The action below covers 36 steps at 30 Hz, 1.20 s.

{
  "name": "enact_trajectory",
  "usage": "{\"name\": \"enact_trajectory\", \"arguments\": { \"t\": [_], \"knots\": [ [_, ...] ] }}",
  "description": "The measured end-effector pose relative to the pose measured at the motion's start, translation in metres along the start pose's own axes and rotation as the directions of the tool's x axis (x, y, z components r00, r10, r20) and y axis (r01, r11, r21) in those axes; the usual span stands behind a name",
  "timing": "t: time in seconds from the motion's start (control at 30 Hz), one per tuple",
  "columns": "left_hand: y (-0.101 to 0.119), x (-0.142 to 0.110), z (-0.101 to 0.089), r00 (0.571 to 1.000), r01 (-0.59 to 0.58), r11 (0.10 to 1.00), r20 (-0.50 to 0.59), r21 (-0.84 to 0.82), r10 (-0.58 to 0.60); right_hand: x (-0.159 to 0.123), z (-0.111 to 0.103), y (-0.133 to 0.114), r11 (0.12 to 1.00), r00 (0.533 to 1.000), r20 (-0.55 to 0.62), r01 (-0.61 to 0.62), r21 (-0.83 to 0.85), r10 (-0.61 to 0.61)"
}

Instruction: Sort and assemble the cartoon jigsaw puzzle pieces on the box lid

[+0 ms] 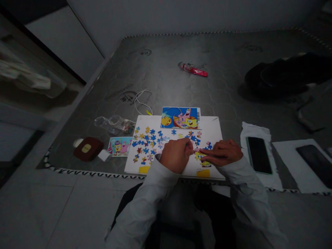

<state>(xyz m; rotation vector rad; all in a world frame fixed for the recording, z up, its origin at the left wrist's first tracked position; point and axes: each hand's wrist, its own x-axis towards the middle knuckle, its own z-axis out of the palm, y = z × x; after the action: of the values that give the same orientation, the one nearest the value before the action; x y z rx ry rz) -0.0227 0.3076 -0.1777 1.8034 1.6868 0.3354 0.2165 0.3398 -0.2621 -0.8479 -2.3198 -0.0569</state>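
My left hand [176,154] is closed in a pinch above the white board [216,129], its fingertips at a small pink jigsaw piece that they partly hide. Facing it from the right, my right hand [223,153] has fingers stretched out and apart, touching a joined yellow section of puzzle [201,157]. Loose jigsaw pieces [146,143], mostly blue, lie spread over the board's left half, and several more sit just beyond my hands. At the board's far edge rests a cartoon picture card [181,118] showing a boat scene.
Left of the board are a second cartoon card [120,146], a brown box [88,148], a clear plastic container [114,123] and a white cable [142,100]. On the right, a phone [258,155] lies on white paper. A red wrapper [194,70] lies farther back; a dark bag-like object [280,77] is at far right.
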Motion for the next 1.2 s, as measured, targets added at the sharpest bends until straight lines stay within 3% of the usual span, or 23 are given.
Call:
{"name": "enact_trajectory", "arguments": {
  "t": [0.47,0.63,0.83,1.07,1.2],
  "knots": [
    [0.006,0.004,0.002,0.999,0.043,0.996,-0.008,0.076,-0.042,0.0,-0.001,-0.001,0.999,0.999,0.047,-0.01,0.036,0.008],
    [0.006,0.005,0.002,0.998,0.061,0.994,-0.018,0.089,-0.06,0.001,0.0,-0.003,1.0,1.0,0.016,-0.004,0.014,0.004],
    [0.007,0.003,0.004,0.997,0.074,0.994,-0.012,0.085,-0.073,0.0,0.002,-0.005,0.997,0.997,0.033,-0.071,0.019,0.07],
    [0.003,-0.002,-0.015,0.993,0.089,0.982,-0.095,0.167,-0.074,0.0,0.0,-0.005,0.993,0.993,0.073,-0.095,0.069,0.09],
    [0.0,-0.005,-0.026,0.994,0.088,0.971,-0.087,0.221,-0.071,0.003,-0.001,-0.006,0.994,0.995,0.063,-0.08,0.077,0.075]
  ]
}}
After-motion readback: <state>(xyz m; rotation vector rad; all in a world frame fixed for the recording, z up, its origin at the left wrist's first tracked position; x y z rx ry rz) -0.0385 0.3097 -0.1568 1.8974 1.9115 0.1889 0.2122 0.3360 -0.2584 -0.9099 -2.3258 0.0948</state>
